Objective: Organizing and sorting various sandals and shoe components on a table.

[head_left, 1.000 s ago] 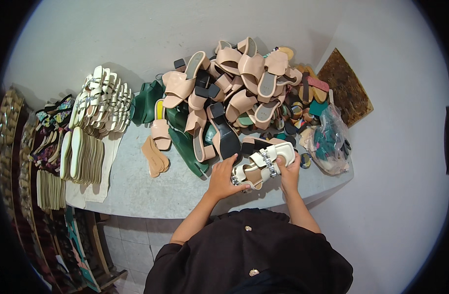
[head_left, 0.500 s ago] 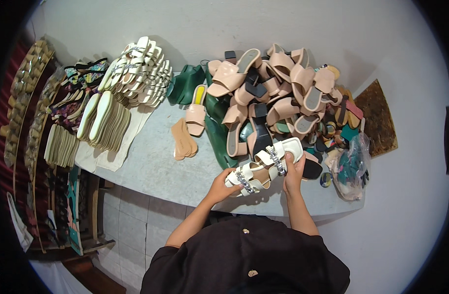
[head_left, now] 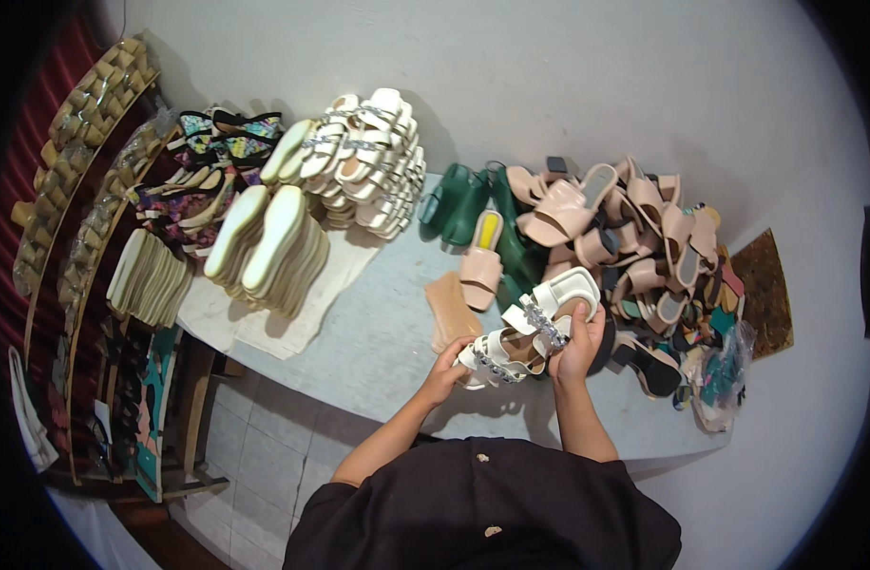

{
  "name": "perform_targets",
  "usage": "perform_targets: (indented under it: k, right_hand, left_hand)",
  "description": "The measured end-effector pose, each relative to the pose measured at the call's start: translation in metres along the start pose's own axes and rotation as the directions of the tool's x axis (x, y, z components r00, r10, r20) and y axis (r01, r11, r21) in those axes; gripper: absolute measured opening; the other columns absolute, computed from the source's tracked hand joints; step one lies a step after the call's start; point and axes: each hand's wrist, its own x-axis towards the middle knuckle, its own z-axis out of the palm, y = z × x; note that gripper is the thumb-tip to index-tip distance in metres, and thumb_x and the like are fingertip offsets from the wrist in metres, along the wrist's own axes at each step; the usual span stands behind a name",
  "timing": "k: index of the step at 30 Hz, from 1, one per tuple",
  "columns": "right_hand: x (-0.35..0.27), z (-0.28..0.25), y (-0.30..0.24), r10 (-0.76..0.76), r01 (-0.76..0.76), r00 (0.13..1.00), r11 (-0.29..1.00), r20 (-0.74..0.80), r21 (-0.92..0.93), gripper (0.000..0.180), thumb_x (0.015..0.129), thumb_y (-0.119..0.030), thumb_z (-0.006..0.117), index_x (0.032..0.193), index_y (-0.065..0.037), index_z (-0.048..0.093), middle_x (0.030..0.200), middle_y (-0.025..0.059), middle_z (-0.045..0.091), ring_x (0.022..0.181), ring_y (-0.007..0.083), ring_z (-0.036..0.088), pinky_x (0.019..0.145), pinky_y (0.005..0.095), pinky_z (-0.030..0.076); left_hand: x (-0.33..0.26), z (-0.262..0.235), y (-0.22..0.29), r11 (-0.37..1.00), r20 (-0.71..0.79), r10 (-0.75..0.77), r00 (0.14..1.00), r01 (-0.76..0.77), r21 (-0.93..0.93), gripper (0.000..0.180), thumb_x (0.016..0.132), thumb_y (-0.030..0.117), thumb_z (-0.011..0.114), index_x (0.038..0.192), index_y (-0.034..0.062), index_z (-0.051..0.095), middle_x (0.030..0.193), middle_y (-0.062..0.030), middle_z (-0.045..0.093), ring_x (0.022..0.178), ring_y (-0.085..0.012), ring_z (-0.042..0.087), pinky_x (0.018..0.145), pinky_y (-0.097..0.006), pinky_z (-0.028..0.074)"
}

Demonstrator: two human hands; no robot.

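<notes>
Above the front edge of a grey table point(head_left: 387, 332), gripped at the near end by a bare left hand point(head_left: 444, 373), with thumb on top and fingers curled underneath, partly hidden: white footwear point(head_left: 546, 328) with jewelled straps. Clasped at the square toe end by the right hand point(head_left: 575, 351), with thumb pressed to the inner sole and fingers folded behind. Whether one sandal or a pair, impossible to tell.

In progress, judging by both grips: a two-handed hold, tilted and steadied. Called for next, in judgement: even support at both ends and a little lift, to spare the straps from snagging.

Just left of the toe end, tan insoles point(head_left: 454, 309); behind them, a pink sandal with a yellow patch point(head_left: 480, 275) and green shoe forms point(head_left: 454, 204). Toward the right end, a heap of pink sandals point(head_left: 563, 209), then a clear bag point(head_left: 734, 370) near the front right corner. Toward the left end, pale soles point(head_left: 285, 247) on a cloth point(head_left: 321, 304).

Tight beside the right hand, with dark-soled footwear point(head_left: 655, 370) near; roomier between cloth and insoles, and along the front edge.
</notes>
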Motion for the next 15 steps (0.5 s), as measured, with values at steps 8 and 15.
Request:
perform_targets:
  k: [8, 15]
  right_hand:
    - [-0.004, 0.111, 0.094, 0.262, -0.215, 0.943, 0.951, 0.207, -0.224, 0.045, 0.087, -0.014, 0.048, 0.129, -0.005, 0.035, 0.121, 0.0088, 0.044, 0.11, 0.0153, 0.043, 0.093, 0.0312, 0.035]
    - [-0.018, 0.136, 0.138, 0.381, -0.294, 0.916, 0.851, 0.126, -0.436, 0.049, 0.08, -0.015, 0.055, 0.126, -0.009, 0.042, 0.121, 0.0113, 0.041, 0.103, 0.0165, 0.043, 0.089, 0.0305, 0.035]
  left_hand:
    - [-0.019, -0.094, 0.096, 0.98, -0.255, 0.16, 0.954, -0.122, 0.156, 0.039, 0.083, 0.006, 0.052, 0.121, -0.0002, 0.045, 0.106, -0.0036, 0.054, 0.095, -0.0101, 0.051, 0.082, -0.023, 0.04]
    - [0.038, -0.154, 0.216, 0.754, -0.368, 0.579, 0.728, -0.306, 0.581, 0.033, 0.088, 0.015, 0.052, 0.115, -0.0017, 0.048, 0.107, -0.0091, 0.055, 0.1, -0.0145, 0.049, 0.086, -0.028, 0.038]
